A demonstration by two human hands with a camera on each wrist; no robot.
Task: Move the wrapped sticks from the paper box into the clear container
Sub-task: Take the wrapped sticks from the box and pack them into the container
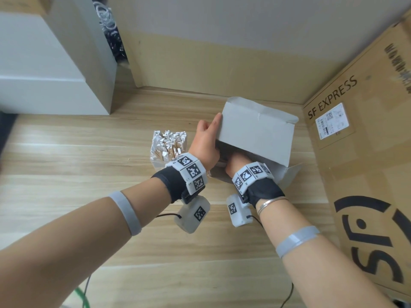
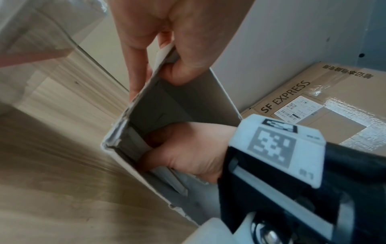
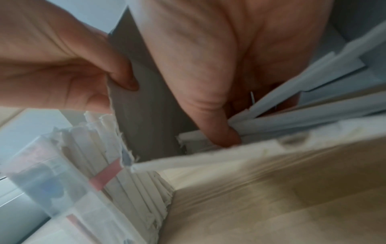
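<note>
Left hand [image 1: 205, 145] gripping paper box [image 1: 255, 134] wall; right hand [image 1: 236, 162] inside, seemingly on wrapped sticks [image 3: 292, 115]; cardboard carton [image 1: 360, 174] alongside

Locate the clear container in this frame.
In the head view, the clear container stands on the wooden floor, packed with wrapped sticks, just left of the left hand.

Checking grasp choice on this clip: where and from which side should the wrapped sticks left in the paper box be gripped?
Grip the wrapped sticks round their near ends, coming in through the open end of the paper box that faces the person. They lie lengthwise inside, and the left hand holds the box while the right hand is already in there.
</note>
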